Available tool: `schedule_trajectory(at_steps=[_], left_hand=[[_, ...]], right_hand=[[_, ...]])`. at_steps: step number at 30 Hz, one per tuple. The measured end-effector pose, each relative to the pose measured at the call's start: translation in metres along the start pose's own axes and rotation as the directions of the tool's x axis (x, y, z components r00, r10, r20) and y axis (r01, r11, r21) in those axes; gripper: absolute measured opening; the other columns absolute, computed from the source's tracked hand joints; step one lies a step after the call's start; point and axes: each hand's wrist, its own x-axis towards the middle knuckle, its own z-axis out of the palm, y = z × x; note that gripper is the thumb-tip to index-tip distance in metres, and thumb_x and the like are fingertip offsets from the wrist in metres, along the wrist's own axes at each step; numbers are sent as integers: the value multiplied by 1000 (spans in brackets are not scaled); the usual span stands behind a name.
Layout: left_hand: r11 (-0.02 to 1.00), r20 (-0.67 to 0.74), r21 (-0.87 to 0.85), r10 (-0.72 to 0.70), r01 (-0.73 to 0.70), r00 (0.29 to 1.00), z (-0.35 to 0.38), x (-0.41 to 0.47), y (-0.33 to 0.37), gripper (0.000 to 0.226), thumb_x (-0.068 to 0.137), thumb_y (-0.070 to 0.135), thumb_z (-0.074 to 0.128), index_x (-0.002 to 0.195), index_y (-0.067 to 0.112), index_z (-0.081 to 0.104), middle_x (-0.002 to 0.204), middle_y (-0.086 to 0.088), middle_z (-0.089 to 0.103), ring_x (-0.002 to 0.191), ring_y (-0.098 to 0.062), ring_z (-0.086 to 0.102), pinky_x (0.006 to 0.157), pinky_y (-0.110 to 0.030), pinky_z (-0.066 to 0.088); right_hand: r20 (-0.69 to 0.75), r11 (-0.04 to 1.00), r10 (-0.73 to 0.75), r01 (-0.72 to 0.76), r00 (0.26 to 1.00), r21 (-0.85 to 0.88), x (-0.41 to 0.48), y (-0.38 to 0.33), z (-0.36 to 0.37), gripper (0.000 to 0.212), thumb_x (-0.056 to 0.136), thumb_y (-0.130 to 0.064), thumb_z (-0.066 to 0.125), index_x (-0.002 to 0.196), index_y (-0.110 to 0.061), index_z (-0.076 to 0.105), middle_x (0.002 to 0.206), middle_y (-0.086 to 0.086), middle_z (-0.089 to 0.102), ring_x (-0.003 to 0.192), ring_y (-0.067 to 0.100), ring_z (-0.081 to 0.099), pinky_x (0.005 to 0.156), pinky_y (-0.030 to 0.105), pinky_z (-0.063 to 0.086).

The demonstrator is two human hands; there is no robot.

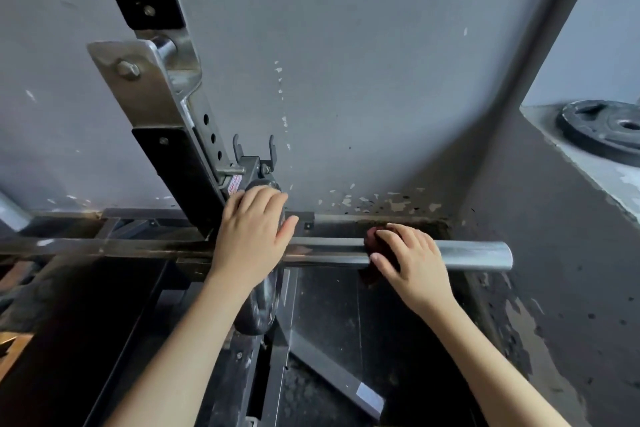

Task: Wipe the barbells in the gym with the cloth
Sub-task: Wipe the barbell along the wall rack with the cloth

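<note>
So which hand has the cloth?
The right hand: it grips the dark red cloth on the bar, while the left hand rests bare on the plate.

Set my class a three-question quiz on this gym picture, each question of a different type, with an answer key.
1. True or false: the right hand holds a dark red cloth against the barbell sleeve.
2. Multiple choice: the left hand rests on A) the weight plate on the bar; B) the wall; C) the floor.
3. Fill in: at the far right, a spare weight plate lies flat on a ___.

Key: 1 true; 2 A; 3 ledge.
</note>
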Motion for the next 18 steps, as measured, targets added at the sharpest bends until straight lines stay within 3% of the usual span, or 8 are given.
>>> schedule_trajectory(at_steps=[3,5,6,8,11,13,16,18], left_hand=[[973,-90,-195,-144,125,985,-3,2,1,44,93,30,37,106,1,67,108,-10,66,107,-26,56,99,-39,41],[928,-135,-292,-281,232,950,-5,0,2,45,94,29,35,103,1,68,108,-10,66,105,-24,54,96,-38,43],[915,-145,-308,-317,262,937,-5,-1,2,45,94,30,35,102,1,69,108,-9,66,105,-24,54,95,-38,43],[906,-152,-325,-334,272,930,-3,-5,2,44,94,29,34,102,2,69,110,-8,65,106,-21,52,95,-35,42],[872,-139,-402,-360,280,923,-2,-6,-2,37,93,20,39,105,2,69,112,-6,64,108,-14,48,99,-12,30],[844,-102,-445,-380,299,919,-3,-5,-6,33,92,12,42,107,2,69,115,-6,64,111,-11,47,98,0,21],[805,-44,-513,-372,299,927,-4,-6,-10,40,90,12,38,116,4,67,122,-2,62,118,-8,46,102,-1,20],[789,-27,-540,-365,294,931,-4,-8,-12,44,89,13,36,119,4,67,124,-1,61,119,-5,44,104,-4,22]], right_hand=[[-10,964,267,-267,964,-14,24,-1,1,45,91,-45,37,92,-16,71,90,5,72,83,30,65,79,38,45],[-73,907,420,-421,905,-13,32,-28,11,43,89,-41,36,86,-14,70,87,7,71,82,31,63,80,40,42],[-80,916,401,-401,913,17,30,-43,15,41,89,-42,39,88,-14,69,92,6,70,86,30,62,83,40,41],[-34,982,187,-185,982,49,14,-56,21,40,88,-46,45,103,-16,68,109,6,66,101,28,58,92,41,41],[50,994,-103,100,993,52,8,-35,12,48,88,-51,48,118,-17,64,123,6,63,112,28,58,95,41,46],[101,999,-24,20,995,34,21,-25,7,45,91,-50,44,109,-18,68,108,4,70,98,28,65,82,37,48],[157,947,318,-305,935,-99,52,-43,15,42,93,-41,33,88,-17,67,86,7,71,83,33,66,69,37,40],[116,958,286,-282,951,-51,50,-68,22,43,88,-42,33,84,-16,67,81,9,70,77,33,65,69,37,40]])
